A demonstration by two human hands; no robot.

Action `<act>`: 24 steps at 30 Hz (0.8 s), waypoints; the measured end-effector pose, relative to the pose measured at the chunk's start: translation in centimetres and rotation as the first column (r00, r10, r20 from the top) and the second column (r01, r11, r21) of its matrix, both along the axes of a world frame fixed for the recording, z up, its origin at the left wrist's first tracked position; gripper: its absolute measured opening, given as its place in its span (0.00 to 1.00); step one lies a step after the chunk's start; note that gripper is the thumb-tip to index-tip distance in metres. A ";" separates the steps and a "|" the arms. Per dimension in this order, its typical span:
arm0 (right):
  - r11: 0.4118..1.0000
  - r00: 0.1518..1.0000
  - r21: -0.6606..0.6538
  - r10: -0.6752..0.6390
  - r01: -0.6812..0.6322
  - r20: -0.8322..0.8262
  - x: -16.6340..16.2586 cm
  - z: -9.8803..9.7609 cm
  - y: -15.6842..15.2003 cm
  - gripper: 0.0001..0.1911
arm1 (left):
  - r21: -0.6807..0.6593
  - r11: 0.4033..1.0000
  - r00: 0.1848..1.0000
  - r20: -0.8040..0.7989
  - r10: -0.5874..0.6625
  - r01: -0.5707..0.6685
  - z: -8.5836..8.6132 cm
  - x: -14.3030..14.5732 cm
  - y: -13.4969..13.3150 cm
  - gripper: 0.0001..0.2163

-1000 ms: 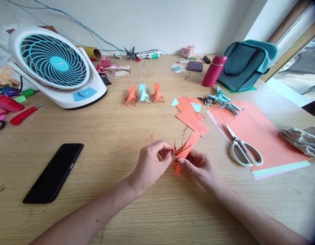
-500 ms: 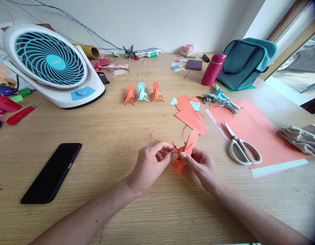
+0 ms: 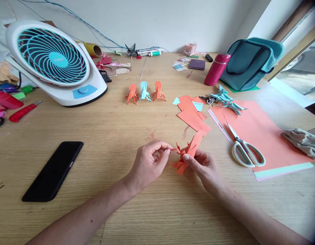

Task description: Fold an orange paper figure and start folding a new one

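The orange folded paper figure [image 3: 189, 149] is held just above the wooden desk [image 3: 116, 126], near the middle of its near edge. The left hand [image 3: 149, 163] pinches a thin point on the figure's left side between thumb and forefinger, the other fingers curled. The right hand [image 3: 205, 166] is closed on its body, thumb on top, hiding part of it. Just beyond lie overlapping orange paper offcuts [image 3: 191, 115]. Toward the right edge, grey-handled scissors [image 3: 245, 149] rest on a large orange paper sheet [image 3: 262, 129]. Three small folded paper figures [image 3: 144, 92] stand toward the far edge, and a black phone [image 3: 53, 170] lies well to the left
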State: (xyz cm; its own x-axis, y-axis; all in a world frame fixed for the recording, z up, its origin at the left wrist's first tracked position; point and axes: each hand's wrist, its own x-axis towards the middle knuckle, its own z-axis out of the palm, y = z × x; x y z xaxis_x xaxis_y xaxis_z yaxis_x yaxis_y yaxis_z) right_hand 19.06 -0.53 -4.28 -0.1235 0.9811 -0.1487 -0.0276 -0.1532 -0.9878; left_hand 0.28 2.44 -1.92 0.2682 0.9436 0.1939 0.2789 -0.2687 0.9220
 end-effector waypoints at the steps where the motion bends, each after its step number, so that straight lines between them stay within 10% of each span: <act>1: 1.000 1.000 0.001 0.001 -0.001 -0.017 0.0 0.0 0.0 0.19 | 0.054 0.999 1.000 -0.026 0.006 -0.004 -0.1 0.0 0.0 0.06; 13: 0.997 0.998 0.060 0.049 -0.048 -0.025 -0.2 0.1 -0.1 0.17 | 0.479 0.877 0.979 -0.190 0.078 0.023 -0.3 -0.1 -0.2 0.07; 24: 0.993 0.997 0.103 0.058 -0.053 -0.048 -0.2 0.0 -0.1 0.14 | 0.325 0.944 0.985 -0.131 0.111 -0.063 -0.1 0.8 -0.5 0.07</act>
State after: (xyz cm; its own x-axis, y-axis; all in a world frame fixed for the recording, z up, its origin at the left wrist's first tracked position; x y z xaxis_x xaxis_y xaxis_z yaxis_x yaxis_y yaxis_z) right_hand 18.82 -0.66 -4.27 -0.1830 0.9822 -0.0412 -0.0727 -0.0553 -0.9958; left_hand 1.08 1.97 -2.06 0.2355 0.8600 0.4527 0.4393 -0.5097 0.7398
